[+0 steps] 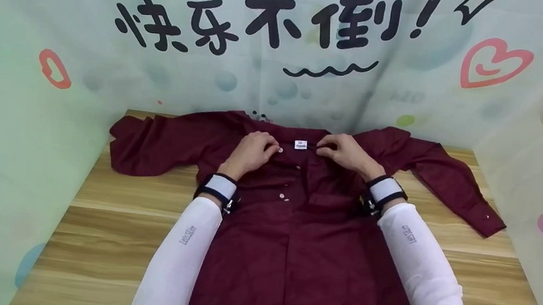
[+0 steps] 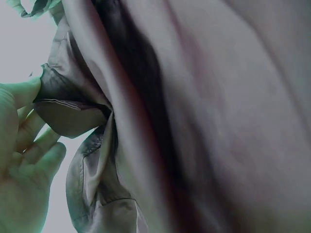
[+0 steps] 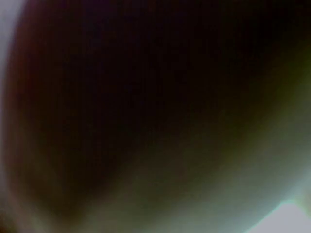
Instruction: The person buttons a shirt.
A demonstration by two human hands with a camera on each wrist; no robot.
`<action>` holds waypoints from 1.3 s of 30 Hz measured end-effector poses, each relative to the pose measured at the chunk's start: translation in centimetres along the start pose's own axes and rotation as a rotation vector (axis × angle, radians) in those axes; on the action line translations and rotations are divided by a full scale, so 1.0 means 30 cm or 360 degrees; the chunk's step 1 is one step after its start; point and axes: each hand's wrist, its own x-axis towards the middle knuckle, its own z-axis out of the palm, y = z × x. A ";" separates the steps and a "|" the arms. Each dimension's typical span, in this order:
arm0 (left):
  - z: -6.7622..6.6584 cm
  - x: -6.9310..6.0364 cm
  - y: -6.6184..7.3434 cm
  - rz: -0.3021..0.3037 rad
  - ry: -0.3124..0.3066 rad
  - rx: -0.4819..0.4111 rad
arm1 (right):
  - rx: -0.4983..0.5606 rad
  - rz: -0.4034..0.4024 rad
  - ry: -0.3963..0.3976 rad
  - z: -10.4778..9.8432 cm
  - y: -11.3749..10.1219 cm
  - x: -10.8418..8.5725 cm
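Nearest you, the body of the maroon shirt lies front up on the wooden table, running out at the bottom of the frame. Your white arm sleeves flank it, and the wristbands sit over its chest – their dark fittings could snag the cloth and drag the front askew if you draw back low. A white button shows mid-frame, below an open neckline.

Farther up, your left hand pinches the collar left of the white label; your right hand pinches it on the right, though the right wrist view is too dark to confirm. An uneven pull would likely twist the collar, and a light fingertip hold could slip. The shirt's right-hand cuff lies near the table's edge, so tugging may crease that arm. Behind stands the printed backdrop.
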 end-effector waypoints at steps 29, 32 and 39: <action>0.005 0.013 0.023 -0.0088 0.0078 -0.0174 | -0.0537 -0.0185 -0.0214 0.004 -0.034 0.023; 0.009 0.014 0.022 -0.0091 0.0069 -0.0172 | -0.0562 -0.0249 -0.0191 0.016 -0.026 0.028; 0.024 0.007 0.019 -0.0119 0.0065 -0.0177 | -0.0516 -0.0334 -0.0066 0.071 -0.008 0.033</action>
